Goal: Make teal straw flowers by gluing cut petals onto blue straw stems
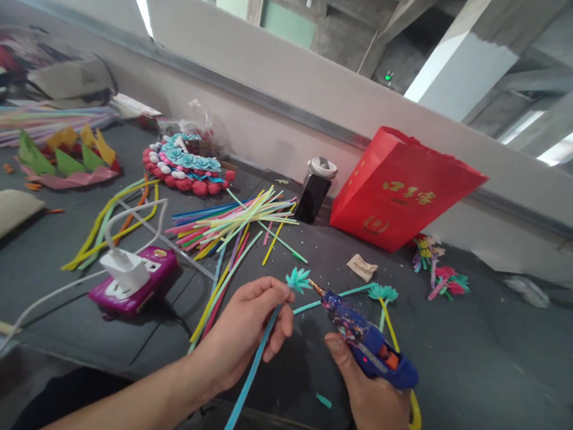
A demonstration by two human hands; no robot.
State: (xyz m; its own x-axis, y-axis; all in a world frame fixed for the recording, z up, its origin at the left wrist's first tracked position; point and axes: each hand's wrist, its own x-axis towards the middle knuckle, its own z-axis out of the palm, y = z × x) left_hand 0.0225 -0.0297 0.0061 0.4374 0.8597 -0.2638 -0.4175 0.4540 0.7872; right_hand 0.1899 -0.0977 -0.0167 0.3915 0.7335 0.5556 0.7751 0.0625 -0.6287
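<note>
My left hand [252,319] has its thumb and fingers pinched just under a small teal flower [298,279]. From the same grip a long blue strip [251,379], like a pipe cleaner, hangs toward the bottom edge. Wrapped round a dark blue glue gun [363,339], my right hand [375,407] points its copper-coloured nozzle at the flower's right side. Whether the nozzle touches the petals I cannot tell. Behind the gun lies another teal flower [382,293] with a light stem. A yellow stem [388,324] runs under the gun. A teal scrap [323,400] lies between my hands.
Coloured sticks [246,221] lie piled on the dark table [164,351]. A purple power strip [132,288] with a white plug and cable sits at left. Behind are pom-pom work [190,166], a lidded cup [322,167], a black phone [313,198] and a red bag [399,191].
</note>
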